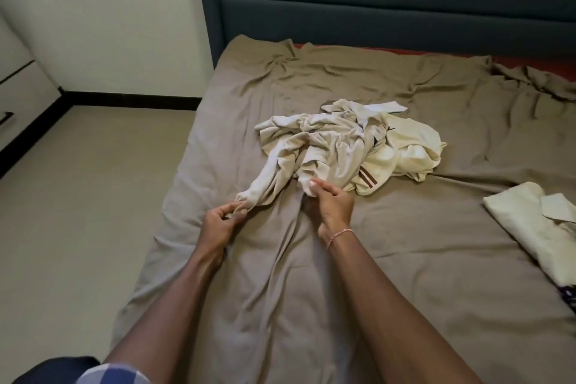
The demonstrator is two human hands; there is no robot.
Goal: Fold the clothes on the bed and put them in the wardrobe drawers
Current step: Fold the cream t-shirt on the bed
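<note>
A crumpled heap of pale clothes point(346, 143) lies in the middle of the bed point(405, 227), which has a brown sheet. A beige garment point(280, 171) trails from the heap toward me. My left hand point(219, 221) pinches the near end of that garment. My right hand point(332, 201) grips another edge of the same beige cloth at the heap's front. A cream garment with brown stripes point(383, 165) sits in the heap's right side. A folded cream piece point(530, 221) lies at the right edge of the bed.
A dark padded headboard point(389, 3) stands behind the bed. Pale floor point(87, 196) lies to the left. White wardrobe fronts with dark trim point(18, 81) stand at the far left. Dark patterned cloth point(568, 299) peeks in at the right edge.
</note>
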